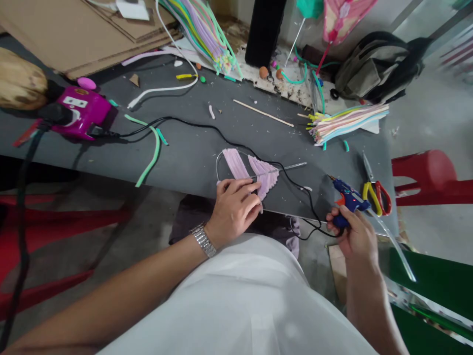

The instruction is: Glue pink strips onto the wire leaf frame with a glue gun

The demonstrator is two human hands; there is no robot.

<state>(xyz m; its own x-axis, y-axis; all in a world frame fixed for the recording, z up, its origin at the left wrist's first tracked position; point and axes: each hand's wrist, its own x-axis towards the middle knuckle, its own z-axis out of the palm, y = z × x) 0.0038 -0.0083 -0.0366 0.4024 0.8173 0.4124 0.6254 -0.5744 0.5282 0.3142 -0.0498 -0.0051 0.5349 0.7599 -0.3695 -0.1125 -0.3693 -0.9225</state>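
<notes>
Seemingly steadying fuzzy lilac panels (259, 168), the left hand (235, 209) is curling over them; at four o'clock, the right hand (356, 232) is gripping a blue plastic glue gun (349, 194).

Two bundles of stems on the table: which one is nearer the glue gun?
The bundle on the right, just beyond the glue gun; the other bundle lies farther off, beside the cardboard.

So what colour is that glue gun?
In the head view, the glue gun is blue with an orange trigger.
</notes>
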